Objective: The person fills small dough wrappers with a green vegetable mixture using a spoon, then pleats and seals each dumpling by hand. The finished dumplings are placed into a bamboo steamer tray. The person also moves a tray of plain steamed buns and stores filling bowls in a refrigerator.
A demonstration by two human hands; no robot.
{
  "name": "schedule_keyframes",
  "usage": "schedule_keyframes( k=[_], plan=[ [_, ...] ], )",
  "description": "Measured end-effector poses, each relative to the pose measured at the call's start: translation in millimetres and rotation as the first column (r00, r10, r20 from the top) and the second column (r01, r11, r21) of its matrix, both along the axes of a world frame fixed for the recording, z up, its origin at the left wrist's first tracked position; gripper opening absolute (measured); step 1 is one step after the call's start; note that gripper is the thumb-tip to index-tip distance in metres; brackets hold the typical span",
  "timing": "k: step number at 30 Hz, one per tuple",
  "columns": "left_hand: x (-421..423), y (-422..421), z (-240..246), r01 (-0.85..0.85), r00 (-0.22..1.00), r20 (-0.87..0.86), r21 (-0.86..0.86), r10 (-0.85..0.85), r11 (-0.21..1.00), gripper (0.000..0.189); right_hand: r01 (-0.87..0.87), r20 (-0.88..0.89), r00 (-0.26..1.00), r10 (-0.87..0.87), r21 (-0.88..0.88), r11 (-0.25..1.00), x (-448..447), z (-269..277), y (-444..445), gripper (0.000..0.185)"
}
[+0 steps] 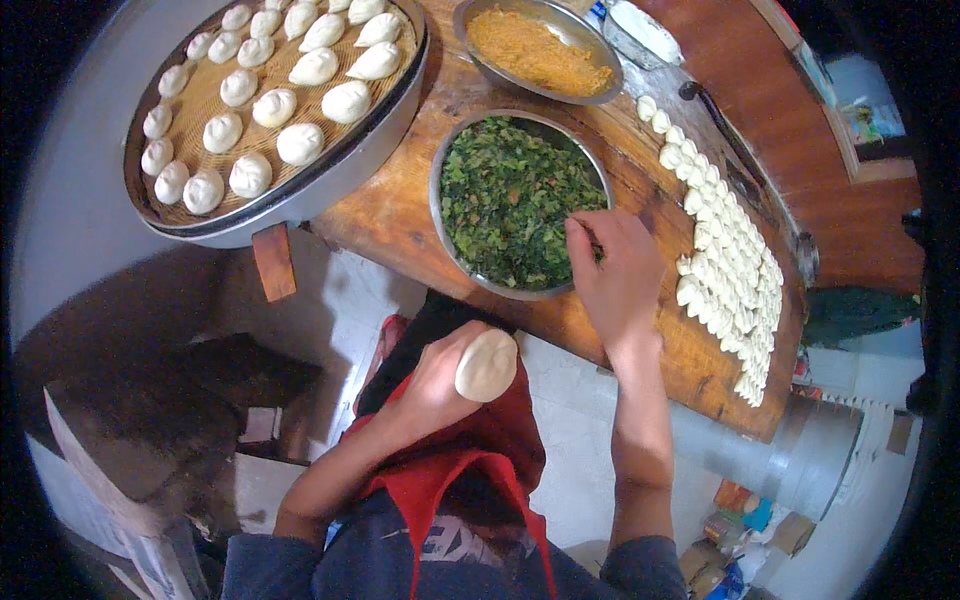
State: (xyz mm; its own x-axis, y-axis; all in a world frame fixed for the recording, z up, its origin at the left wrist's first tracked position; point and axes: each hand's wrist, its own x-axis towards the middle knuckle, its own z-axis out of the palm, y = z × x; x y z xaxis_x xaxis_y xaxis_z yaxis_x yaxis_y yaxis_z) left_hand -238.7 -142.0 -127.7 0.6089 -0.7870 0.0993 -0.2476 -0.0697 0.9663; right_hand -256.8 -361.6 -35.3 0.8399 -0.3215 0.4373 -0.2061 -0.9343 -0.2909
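Note:
My left hand (442, 367) holds a flat round dough wrapper (486, 365) in front of my red apron (480, 442). My right hand (619, 274) is over the right rim of a steel bowl (437, 217) full of chopped green filling (517, 199). Its fingers are bent, with thumb and fingertips near the filling; whether they pinch something is hidden. To the left, shaped buns (250, 175) sit apart from one another on the woven mat of a large round steamer tray (360, 161). Many small dough pieces (731, 262) lie in close rows on the right of the wooden table (637, 180).
Behind the green filling stands a second metal bowl (487, 64) with orange filling. A container of white powder (645, 30) is beside it. A dark rod-like tool (724, 127) lies along the table's far right side. Below right, a metal cylinder (802, 442) stands near several boxes (720, 525).

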Motion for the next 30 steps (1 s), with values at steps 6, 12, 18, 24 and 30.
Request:
schedule_keyframes(
  k=[6, 12, 18, 24, 30],
  plan=[
    [3, -5, -7, -0.068, 0.996, -0.059, -0.063, 0.065, 0.996, 0.042, -0.003, -0.059, 0.998, -0.005, -0.133, 0.991, 4, 17, 0, 0.008],
    [8, -9, -10, -0.167, 0.986, -0.004, -0.048, 0.167, 0.985, 0.044, -0.010, 0.108, 0.994, 0.015, -0.045, 0.999, 0, 16, -2, 0.019],
    [9, -15, -10, -0.194, 0.981, -0.048, -0.081, 0.190, 0.978, 0.044, -0.234, 0.021, 0.970, 0.241, -0.161, 0.959, -4, -2, 10, 0.022],
    [14, -26, -18, -0.236, 0.961, -0.166, -0.070, 0.222, 0.969, 0.044, -0.189, -0.022, 0.981, 0.191, 0.086, 0.978, -27, -12, 23, 0.017],
    [16, -36, -15, -0.248, 0.953, -0.201, -0.081, 0.228, 0.965, 0.035, -0.069, 0.053, 0.997, 0.059, 0.218, 0.973, -43, -29, 30, 0.016]
  ],
)
